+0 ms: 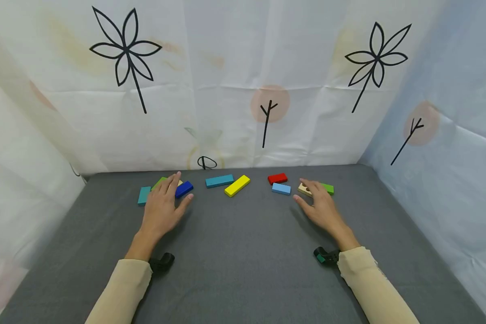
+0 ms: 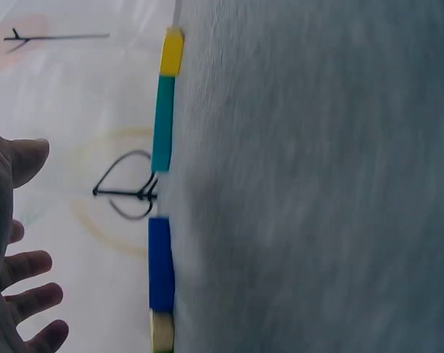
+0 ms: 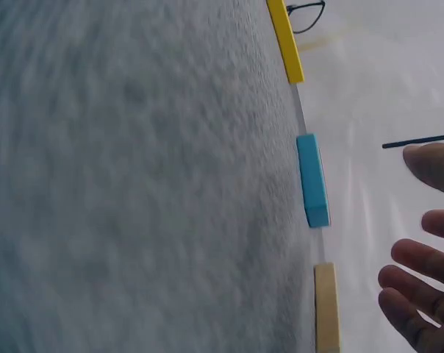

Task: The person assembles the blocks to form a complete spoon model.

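Observation:
My left hand (image 1: pixel 162 211) hovers over the left cluster of blocks with its fingers spread and nothing in them. Under and around it lie a teal block (image 1: pixel 143 196), a green block (image 1: pixel 159 182) and a dark blue block (image 1: pixel 184 189); a bit of a cream block shows behind the fingers. My right hand (image 1: pixel 321 207), fingers apart and holding nothing, is above a cream block (image 1: pixel 305 189), with a green block (image 1: pixel 328 188) just beyond its knuckles. In the right wrist view, its relaxed fingers (image 3: pixel 420 257) stand out over the wooden-coloured block (image 3: pixel 326 309).
Between the hands lie a second teal block (image 1: pixel 219 181), a yellow block (image 1: pixel 237 186), a red block (image 1: pixel 277 178) and a light blue block (image 1: pixel 281 188). All sit near the far edge of the grey table (image 1: pixel 243 252), before a printed white curtain (image 1: pixel 227 67).

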{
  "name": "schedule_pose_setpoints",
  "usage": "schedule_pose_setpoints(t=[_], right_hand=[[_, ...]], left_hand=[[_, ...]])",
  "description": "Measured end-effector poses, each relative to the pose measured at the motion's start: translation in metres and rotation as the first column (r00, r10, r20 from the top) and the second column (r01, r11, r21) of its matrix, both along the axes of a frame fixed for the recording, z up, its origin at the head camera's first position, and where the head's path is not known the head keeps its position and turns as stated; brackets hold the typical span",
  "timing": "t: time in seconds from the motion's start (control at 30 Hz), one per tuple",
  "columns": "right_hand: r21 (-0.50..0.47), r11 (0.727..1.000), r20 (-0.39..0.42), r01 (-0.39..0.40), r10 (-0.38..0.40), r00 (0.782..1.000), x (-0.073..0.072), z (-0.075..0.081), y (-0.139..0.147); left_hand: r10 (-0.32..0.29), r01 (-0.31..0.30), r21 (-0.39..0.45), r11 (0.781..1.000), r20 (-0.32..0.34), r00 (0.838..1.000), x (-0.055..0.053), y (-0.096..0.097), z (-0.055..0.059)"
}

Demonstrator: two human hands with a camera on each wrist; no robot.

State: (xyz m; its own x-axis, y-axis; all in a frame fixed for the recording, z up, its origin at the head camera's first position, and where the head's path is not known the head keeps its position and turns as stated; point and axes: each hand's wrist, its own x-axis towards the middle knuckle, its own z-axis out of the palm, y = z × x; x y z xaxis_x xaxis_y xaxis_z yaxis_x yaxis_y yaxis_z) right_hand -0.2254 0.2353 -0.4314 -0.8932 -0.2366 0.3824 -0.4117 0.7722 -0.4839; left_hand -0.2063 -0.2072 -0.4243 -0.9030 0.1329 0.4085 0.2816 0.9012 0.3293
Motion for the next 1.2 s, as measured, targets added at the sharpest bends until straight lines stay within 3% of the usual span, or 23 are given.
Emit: schedule_pose_setpoints(t=[0.23,0.4,0.6,0.93,1.07,1.2], right_hand=[[-0.111,0.991,0.0,-0.071,0.071,0.997,-0.007,-0.007,-0.006],[-0.124,0.991,0.08,-0.056,0.066,0.995,-0.015,-0.007,-0.012],[-0.128,0.991,0.144,-0.041,0.06,0.988,-0.024,-0.009,-0.017],[-0.103,0.993,0.185,-0.059,0.077,0.98,-0.035,-0.023,-0.025],[-0.086,0.995,0.164,-0.046,0.06,0.985,-0.037,-0.028,-0.027],[-0.107,0.994,0.152,-0.036,0.052,0.987,-0.038,-0.031,-0.027]], left_hand=[[-0.075,0.066,0.096,0.993,0.093,0.993,-0.004,0.024,-0.003],[-0.151,0.115,0.18,0.977,0.202,0.968,-0.015,0.046,-0.008],[-0.204,0.133,0.266,0.955,0.265,0.942,-0.029,0.065,-0.016],[-0.183,0.124,0.276,0.953,0.2,0.963,-0.057,0.071,-0.017],[-0.219,0.152,0.291,0.945,0.213,0.952,-0.065,0.074,-0.017],[-0.299,0.216,0.328,0.92,0.228,0.926,-0.07,0.081,-0.02]])
